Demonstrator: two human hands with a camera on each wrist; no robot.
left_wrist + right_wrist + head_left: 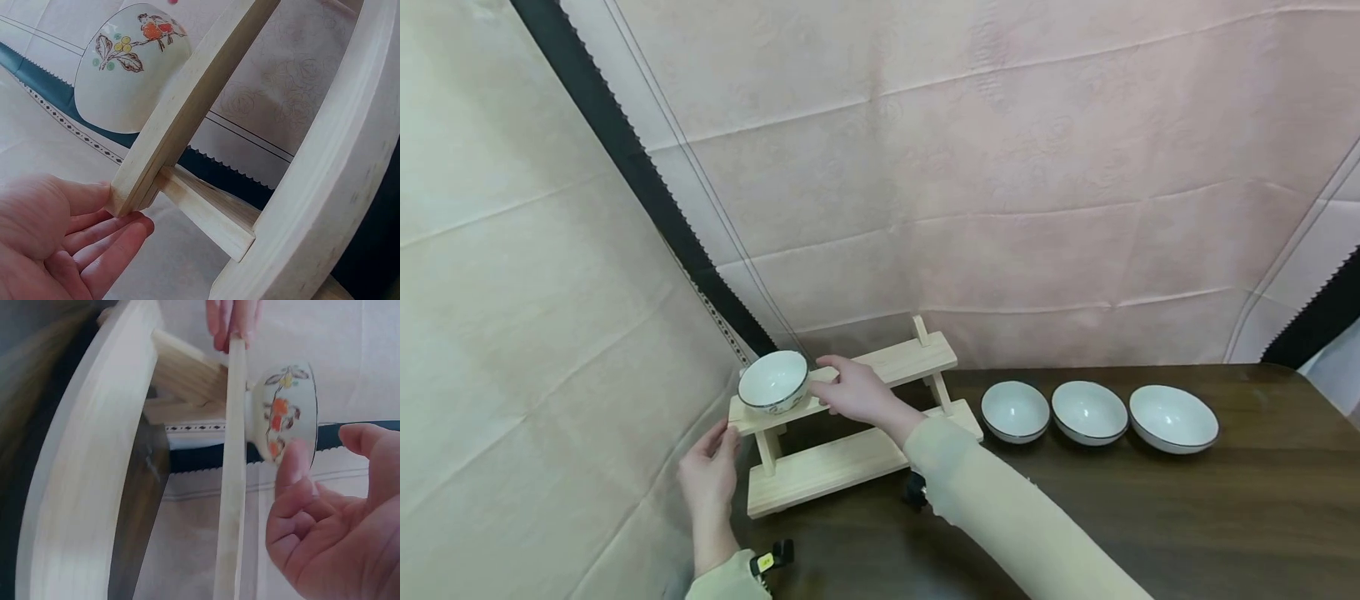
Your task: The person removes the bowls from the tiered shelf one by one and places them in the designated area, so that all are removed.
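A two-tier wooden rack [827, 468] stands at an angle on the table. At the left end of its upper board sits a white bowl [772, 380], upright, with a dark rim and a painted bird and branch on its outside. My left hand [709, 473] pinches the left end of that board, thumb above and fingers below, as the left wrist view shows. Beside the bowl's right side is my right hand [863, 393], with the index finger [295, 461] reaching to the bowl's painted wall. The right thumb [359, 439] stands apart from the bowl.
Three more white bowls stand in a row right of the rack: a left one [1016, 411], a middle one [1089, 412] and a right one [1173, 418]. A pale cloth wall [1037, 208] rises behind the dark wooden table [1150, 517], and another at the left.
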